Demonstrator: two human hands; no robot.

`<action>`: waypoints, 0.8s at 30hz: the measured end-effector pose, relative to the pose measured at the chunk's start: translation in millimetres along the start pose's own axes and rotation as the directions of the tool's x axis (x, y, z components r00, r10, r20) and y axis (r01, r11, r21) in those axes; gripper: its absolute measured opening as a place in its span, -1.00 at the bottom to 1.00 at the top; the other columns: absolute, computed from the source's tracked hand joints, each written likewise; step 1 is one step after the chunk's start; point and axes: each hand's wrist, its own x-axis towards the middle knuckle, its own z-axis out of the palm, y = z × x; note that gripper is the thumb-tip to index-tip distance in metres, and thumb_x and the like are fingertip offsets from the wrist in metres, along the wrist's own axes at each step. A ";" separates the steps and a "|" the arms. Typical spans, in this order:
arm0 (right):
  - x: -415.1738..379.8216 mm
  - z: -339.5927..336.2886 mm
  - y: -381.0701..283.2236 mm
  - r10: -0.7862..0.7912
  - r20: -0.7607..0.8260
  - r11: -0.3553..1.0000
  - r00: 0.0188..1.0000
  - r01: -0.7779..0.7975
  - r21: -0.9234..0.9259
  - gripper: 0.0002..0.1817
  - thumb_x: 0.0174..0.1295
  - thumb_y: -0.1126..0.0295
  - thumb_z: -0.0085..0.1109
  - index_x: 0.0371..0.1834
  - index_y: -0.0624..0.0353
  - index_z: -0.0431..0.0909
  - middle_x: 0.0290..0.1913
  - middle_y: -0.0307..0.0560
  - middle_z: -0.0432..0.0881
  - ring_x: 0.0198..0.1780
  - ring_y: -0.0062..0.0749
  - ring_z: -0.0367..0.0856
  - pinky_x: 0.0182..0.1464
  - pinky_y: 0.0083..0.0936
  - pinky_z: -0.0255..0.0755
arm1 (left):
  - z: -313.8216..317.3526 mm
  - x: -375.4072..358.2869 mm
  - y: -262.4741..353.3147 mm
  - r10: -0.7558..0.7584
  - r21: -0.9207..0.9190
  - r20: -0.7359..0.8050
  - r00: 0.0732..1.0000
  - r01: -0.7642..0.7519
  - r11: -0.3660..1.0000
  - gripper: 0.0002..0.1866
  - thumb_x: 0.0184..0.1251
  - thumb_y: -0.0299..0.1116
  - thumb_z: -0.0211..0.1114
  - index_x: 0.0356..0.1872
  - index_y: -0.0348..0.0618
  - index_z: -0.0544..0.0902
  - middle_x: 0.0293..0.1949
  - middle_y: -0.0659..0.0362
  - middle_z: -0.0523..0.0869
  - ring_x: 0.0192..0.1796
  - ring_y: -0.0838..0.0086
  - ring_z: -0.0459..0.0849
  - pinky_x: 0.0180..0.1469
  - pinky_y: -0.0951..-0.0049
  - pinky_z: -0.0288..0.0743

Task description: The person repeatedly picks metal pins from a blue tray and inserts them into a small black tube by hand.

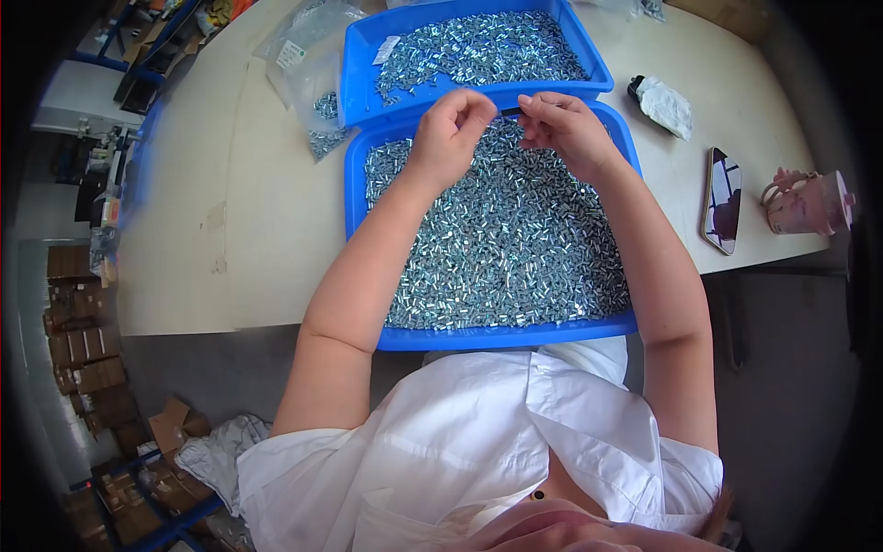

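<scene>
My left hand [453, 136] is closed in a pinch above the far edge of the near blue bin [497, 339]; what its fingertips hold, if anything, I cannot make out. Facing it, my right hand [567, 132] pinches a thin dark piece [510, 112] that points toward the left hand. Beneath both hands, the near bin is filled with small shiny metal cylinders [506, 239]. Directly behind it, a second blue bin [354, 78] holds more of the same pieces, with a white paper label [386, 50] on its left side.
Clear plastic bags [308, 55], one with metal pieces in it, lie left of the bins. A crumpled white-and-black packet [664, 107], a phone [723, 201] and a pink cup [806, 202] stand along the table's right side. Cardboard boxes [87, 345] are stacked at far left.
</scene>
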 end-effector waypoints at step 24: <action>0.9 -1.7 0.3 -0.037 -0.034 0.998 0.999 0.035 -0.059 -0.71 0.15 0.18 0.15 -0.57 0.16 0.47 -0.51 -0.24 0.51 -0.49 -0.63 0.45 -0.40 -0.68 0.32 | -0.2 -0.1 -0.2 0.168 0.042 -0.028 0.985 -0.167 0.985 -0.60 0.08 -0.54 0.28 -0.05 -0.22 0.35 -0.32 0.19 0.53 -0.29 0.60 0.52 -0.29 0.65 0.42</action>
